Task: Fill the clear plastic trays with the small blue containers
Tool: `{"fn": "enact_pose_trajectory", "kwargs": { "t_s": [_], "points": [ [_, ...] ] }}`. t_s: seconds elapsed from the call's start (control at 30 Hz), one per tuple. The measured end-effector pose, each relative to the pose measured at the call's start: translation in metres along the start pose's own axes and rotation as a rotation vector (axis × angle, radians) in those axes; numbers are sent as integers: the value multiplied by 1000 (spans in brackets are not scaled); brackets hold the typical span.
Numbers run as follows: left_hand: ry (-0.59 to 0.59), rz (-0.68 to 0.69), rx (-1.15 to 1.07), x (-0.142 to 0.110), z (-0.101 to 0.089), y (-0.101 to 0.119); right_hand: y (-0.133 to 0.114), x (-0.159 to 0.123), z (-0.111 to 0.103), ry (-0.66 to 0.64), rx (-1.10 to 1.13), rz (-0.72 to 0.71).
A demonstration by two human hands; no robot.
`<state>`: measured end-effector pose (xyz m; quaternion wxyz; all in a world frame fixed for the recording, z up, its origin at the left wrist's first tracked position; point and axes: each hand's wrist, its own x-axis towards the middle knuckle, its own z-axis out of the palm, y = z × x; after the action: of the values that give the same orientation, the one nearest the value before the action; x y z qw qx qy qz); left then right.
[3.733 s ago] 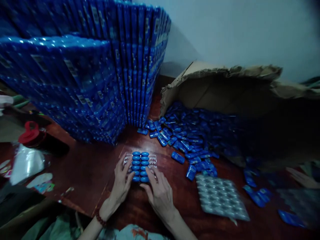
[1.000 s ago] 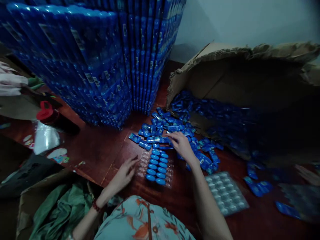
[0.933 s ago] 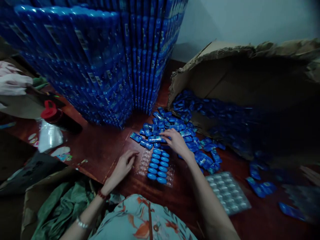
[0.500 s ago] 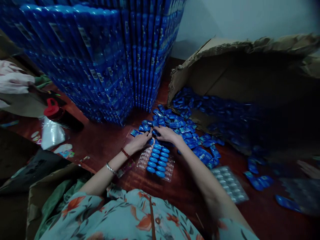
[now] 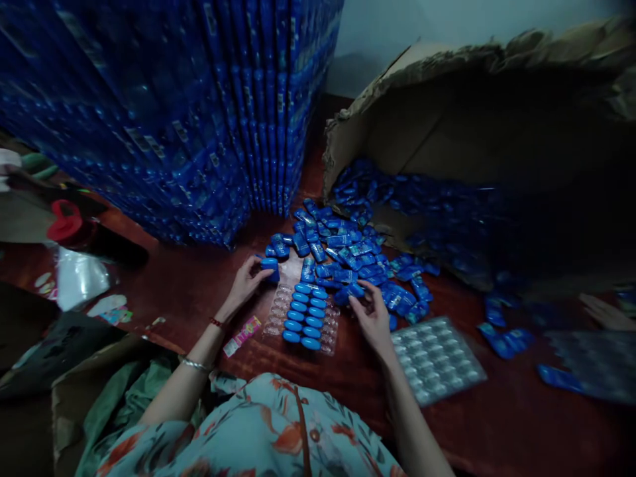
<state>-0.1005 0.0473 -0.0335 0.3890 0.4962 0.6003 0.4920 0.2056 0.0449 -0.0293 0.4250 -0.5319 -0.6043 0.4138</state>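
My left hand [image 5: 247, 283] pinches a small blue packet [image 5: 269, 266] just beyond the upper left corner of a clear moulded plastic tray [image 5: 279, 310]. Two columns of glossy blue capsule-shaped pieces [image 5: 298, 307] fill the tray's middle; its outer cups show through clear. To the right of that tray, my right hand [image 5: 371, 315] has its thumb and fingers closed round another blue packet [image 5: 349, 292]. Many loose blue packets [image 5: 342, 242] are heaped beyond both hands. A small pink printed strip [image 5: 242, 335] lies below my left hand.
Tall stacks of blue packs [image 5: 169, 146] rise at the left. A torn cardboard box [image 5: 397, 73] on its side spills packets. Clear trays [image 5: 437, 361] lie at right, near another person's hand [image 5: 603, 310]. A red-lidded bottle [image 5: 94, 233] and plastic bags [image 5: 82, 278] sit left.
Half a second ago my hands met above the filled tray; they have since separated, left and right, each with a blue packet. Earlier, both hands were on the tray. More packets now lie beyond it.
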Motion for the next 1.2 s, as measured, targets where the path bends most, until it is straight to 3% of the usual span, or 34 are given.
{"fn": "enact_pose_trajectory", "kwargs": {
  "t_s": [0.07, 0.17, 0.27, 0.4, 0.57, 0.73, 0.93, 1.07, 1.2],
  "points": [
    [76, -53, -185, -5, 9, -2, 6, -7, 5, 10, -125, -94],
    [75, -55, -330, -11, 20, 0, 6, -6, 5, -27, -288, -245],
    [61, -52, -323, -15, 27, 1, 0, -3, 0, -56, -350, -288],
    [66, 35, -162, -20, 28, -5, -6, -6, 0, 5, -371, -239],
    [-183, 306, 204, -26, 15, -1, -3, -15, 0, -199, -492, -299],
    [-450, 559, 499, -24, 1, 20, -14, -7, -12, -453, -796, -376],
    [-592, 706, 694, -23, -12, 26, -43, 17, -10, -706, -960, -447],
    [-559, 806, 772, -42, -23, 10, -54, 20, -2, -767, -989, -430],
    [-394, 723, 640, -50, -19, -2, -55, 16, 2, -764, -1008, -405]
  ]
}}
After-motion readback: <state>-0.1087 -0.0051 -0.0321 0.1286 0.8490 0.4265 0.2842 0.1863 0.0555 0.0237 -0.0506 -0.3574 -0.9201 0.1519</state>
